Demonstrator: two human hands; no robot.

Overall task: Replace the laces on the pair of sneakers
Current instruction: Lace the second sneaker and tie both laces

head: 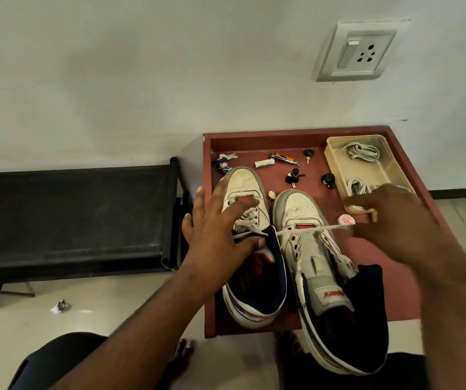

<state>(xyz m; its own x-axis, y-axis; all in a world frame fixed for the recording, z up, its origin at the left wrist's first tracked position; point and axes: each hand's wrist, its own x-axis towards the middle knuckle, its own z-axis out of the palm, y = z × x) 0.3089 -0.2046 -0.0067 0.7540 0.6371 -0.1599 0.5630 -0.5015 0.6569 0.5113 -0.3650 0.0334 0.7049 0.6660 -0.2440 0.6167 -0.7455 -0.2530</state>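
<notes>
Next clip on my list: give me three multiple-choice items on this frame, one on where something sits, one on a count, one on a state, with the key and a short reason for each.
1. Where is the clear plastic box that holds the laces?
A. the tray's far right corner
B. the black bench
C. the floor

2. How many sneakers are on the red tray?
A. one
B. two
C. three

3. What state is the lace across the right sneaker in?
A. tied in a bow
B. coiled in the box
C. stretched taut toward the right hand

Key: 1 A, the box sits against the far right rim. 2 B, the left sneaker and right sneaker stand side by side. 3 C, it runs straight to the right hand.
</notes>
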